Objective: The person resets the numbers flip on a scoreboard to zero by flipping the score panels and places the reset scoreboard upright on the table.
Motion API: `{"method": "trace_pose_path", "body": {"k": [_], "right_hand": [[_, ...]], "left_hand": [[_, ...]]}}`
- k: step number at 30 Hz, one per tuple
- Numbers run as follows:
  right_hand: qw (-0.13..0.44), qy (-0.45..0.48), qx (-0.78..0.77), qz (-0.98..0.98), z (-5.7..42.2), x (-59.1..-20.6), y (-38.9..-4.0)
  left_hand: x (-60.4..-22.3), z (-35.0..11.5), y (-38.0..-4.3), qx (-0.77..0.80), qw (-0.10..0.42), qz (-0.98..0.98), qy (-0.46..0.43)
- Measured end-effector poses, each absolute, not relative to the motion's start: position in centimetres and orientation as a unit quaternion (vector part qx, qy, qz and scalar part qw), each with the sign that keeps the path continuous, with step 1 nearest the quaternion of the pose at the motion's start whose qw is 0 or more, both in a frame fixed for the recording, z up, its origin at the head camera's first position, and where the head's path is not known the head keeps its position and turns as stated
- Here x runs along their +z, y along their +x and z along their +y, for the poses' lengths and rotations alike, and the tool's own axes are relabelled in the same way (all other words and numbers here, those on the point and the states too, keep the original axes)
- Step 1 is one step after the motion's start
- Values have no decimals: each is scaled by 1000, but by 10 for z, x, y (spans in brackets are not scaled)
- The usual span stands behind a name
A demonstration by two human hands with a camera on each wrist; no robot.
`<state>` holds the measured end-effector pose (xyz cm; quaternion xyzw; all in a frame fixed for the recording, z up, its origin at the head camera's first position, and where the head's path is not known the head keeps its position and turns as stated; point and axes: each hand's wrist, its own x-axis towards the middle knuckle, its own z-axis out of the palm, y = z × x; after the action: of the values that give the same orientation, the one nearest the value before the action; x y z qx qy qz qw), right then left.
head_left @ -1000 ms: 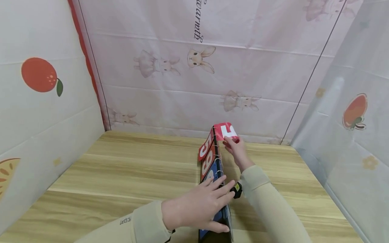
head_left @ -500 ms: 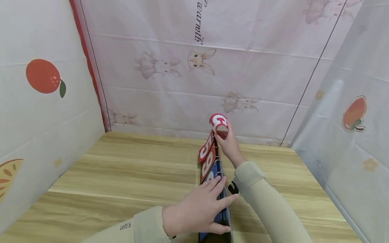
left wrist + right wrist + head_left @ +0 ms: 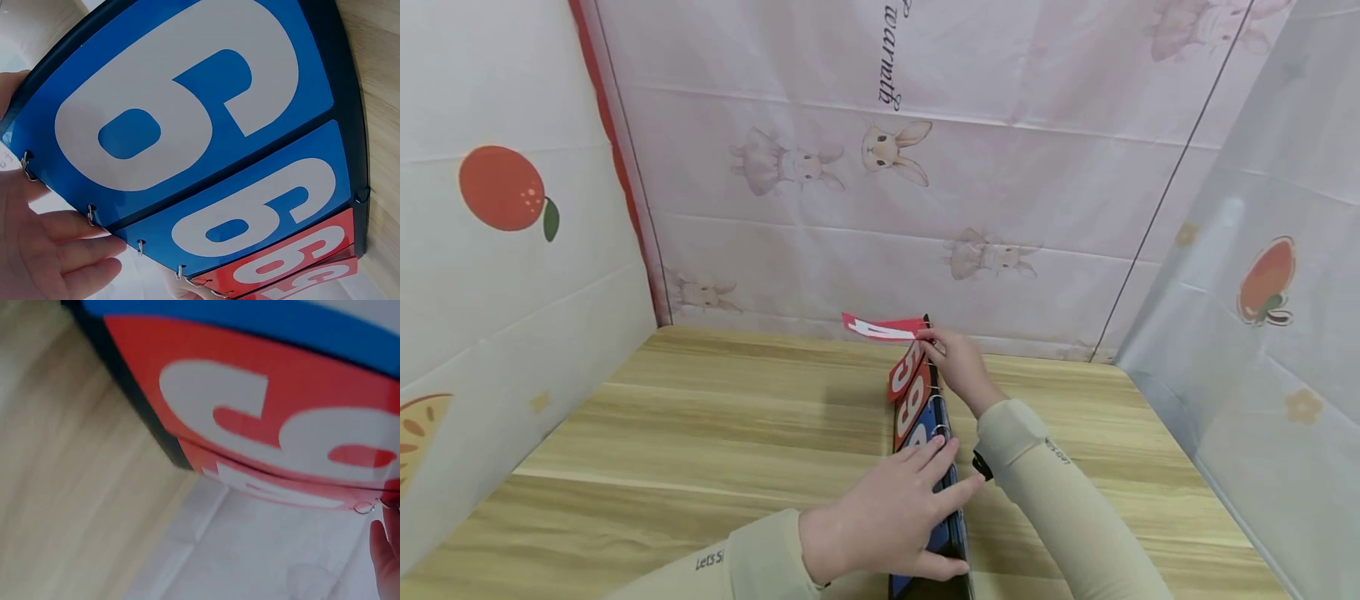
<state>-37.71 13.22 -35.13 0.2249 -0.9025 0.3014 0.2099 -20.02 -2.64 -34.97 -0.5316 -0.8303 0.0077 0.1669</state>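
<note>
A tabletop flip scoreboard [image 3: 917, 417] with ringed red and blue number cards stands lengthwise in front of me. My left hand [image 3: 895, 508] rests across its near end, fingers spread over the top edge. In the left wrist view, the left fingers [image 3: 87, 256] lie beside the rings, below a large blue 6 card [image 3: 187, 94]. At the far end my right hand [image 3: 962, 367] pinches a red card [image 3: 883, 327] marked 4 close to its rings; the card juts out to the left. Under it hangs a red 5 card [image 3: 904, 375], with a red 6 card [image 3: 913, 406] beside that.
The scoreboard stands on a wood-grain table [image 3: 700, 433]. A pink rabbit-print sheet [image 3: 805, 258] hangs behind the table, and fruit-print sheets flank it at left [image 3: 572, 333] and right [image 3: 1247, 367]. A black device [image 3: 981, 465] sits under the right cuff.
The red card in my right hand has swung up from the right of the scoreboard, over the top and across to the left side. My left hand stays nearly in place.
</note>
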Motion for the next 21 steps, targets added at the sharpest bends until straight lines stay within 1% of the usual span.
{"method": "trace_pose_path", "body": {"k": [4, 6, 10, 13, 16, 21], "right_hand": [[201, 251, 245, -915, 133, -349, -378], [191, 251, 235, -919, 134, -348, -379], [184, 266, 228, -918, 135, -346, -381], [178, 282, 233, -914, 136, -347, -383], [151, 265, 279, -911, 138, -350, -382], [103, 183, 445, -871, 141, -360, -378]], "left_hand": [[-351, -25, -201, 10, 213, -818, -534], [-351, -25, -202, 9, 222, -815, -535], [-350, -25, -202, 10, 228, -814, -534], [-349, -26, -202, 13, 211, -820, -532], [-348, -26, -201, 16, 191, -827, -529], [-350, -24, -200, 18, 187, -829, -527]]}}
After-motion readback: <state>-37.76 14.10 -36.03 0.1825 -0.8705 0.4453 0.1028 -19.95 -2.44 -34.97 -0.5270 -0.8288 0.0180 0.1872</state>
